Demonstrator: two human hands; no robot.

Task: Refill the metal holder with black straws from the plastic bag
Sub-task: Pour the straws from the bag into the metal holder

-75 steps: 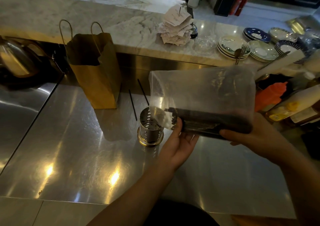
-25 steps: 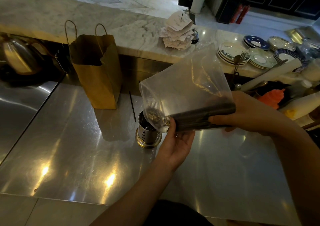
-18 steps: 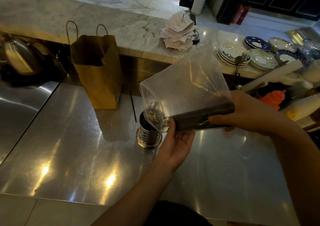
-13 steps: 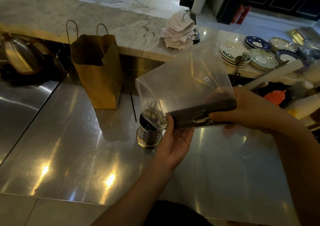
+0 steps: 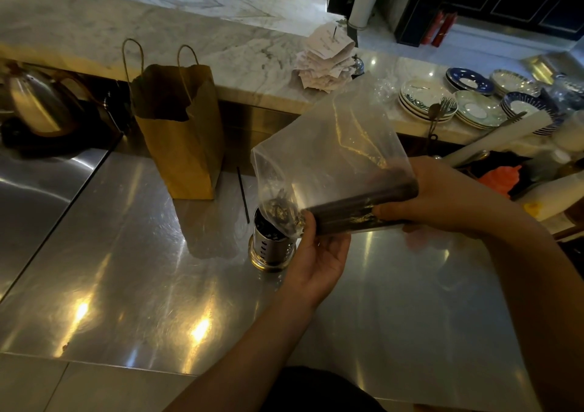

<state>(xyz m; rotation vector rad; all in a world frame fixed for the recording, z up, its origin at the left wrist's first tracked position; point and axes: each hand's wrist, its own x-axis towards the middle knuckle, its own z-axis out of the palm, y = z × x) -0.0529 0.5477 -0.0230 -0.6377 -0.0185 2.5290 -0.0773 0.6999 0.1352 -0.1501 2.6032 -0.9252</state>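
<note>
Both hands hold the plastic bag [image 5: 328,162] over the steel bench [image 5: 126,285]: the left hand [image 5: 316,260] pinches its crumpled mouth above the metal holder [image 5: 271,247], and the right hand [image 5: 442,196] grips the black straws [image 5: 357,209] bundled inside. The holder's dark contents are unclear; a paper bag [image 5: 181,140] stands near.

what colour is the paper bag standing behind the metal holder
Brown kraft paper bag with twisted handles; the head view, the only one, shows it clearly.

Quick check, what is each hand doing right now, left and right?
Left hand: closed on the lower end of the plastic bag, above the metal holder.
Right hand: closed around the bundle of black straws through the bag.
</note>
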